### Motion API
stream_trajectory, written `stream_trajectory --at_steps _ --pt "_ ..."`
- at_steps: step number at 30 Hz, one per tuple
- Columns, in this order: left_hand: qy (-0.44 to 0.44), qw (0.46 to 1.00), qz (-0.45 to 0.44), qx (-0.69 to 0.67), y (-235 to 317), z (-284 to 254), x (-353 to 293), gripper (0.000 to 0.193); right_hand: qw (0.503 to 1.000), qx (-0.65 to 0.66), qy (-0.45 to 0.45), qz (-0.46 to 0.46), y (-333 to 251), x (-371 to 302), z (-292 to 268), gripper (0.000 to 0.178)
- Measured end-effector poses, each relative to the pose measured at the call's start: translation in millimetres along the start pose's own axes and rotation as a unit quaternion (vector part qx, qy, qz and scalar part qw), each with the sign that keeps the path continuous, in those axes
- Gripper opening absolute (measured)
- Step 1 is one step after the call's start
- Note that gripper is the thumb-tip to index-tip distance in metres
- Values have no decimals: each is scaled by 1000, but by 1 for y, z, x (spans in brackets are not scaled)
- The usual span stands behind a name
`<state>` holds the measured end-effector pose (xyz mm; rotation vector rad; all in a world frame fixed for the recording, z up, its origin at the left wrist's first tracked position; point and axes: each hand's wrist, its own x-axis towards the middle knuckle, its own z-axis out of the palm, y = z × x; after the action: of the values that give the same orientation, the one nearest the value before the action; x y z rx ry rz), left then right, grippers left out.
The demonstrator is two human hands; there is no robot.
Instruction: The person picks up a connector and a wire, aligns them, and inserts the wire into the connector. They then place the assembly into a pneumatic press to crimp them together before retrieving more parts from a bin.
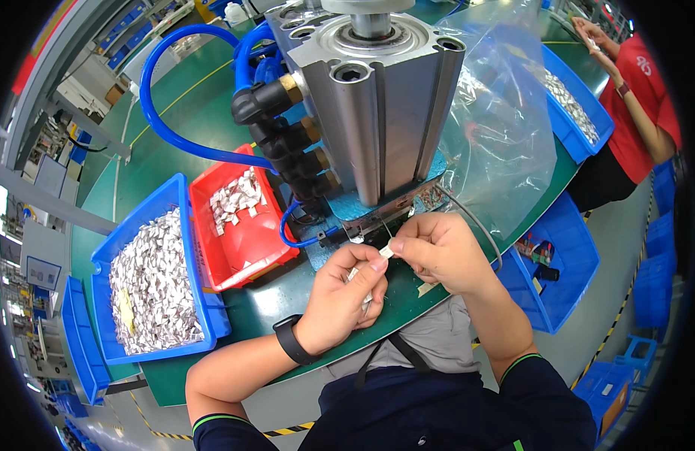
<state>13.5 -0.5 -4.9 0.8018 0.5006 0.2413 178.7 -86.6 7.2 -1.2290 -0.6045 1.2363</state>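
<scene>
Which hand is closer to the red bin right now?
Left. The left hand sits just right of the red bin, slightly nearer the person. The right hand is farther right, in front of the press base, beyond the left hand.

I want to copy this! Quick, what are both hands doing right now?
Left hand: closed, pinching the small white piece and holding more pieces in the palm.
Right hand: closed, pinching the same small white piece.

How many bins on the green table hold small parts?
3: a blue bin at far left, a red bin beside it, and a blue bin behind the clear bag. Others may be hidden.
</scene>
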Motion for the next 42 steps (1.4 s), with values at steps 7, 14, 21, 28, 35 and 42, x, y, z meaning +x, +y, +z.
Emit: stream_trajectory --at_steps 7,14,21,28,35,42 --pt "-3 1000 18 11 -1 1 0 12 995 -70 -31 -63 7 -1 -1 17" --pt "-7 1000 19 14 -2 0 0 16 994 97 -25 42 6 0 2 10" --pt "-47 993 49 96 0 2 -1 51 994 2 -100 34 -5 -3 6 10" --pt "-64 978 85 177 -1 5 2 62 925 -344 -149 -56 -23 -4 11 14" --pt "-78 985 30 154 2 -1 2 56 952 -266 -130 -75 -11 -9 0 15" --pt "-19 999 21 18 -2 -3 1 17 1000 6 -23 -9 6 -15 -6 17"
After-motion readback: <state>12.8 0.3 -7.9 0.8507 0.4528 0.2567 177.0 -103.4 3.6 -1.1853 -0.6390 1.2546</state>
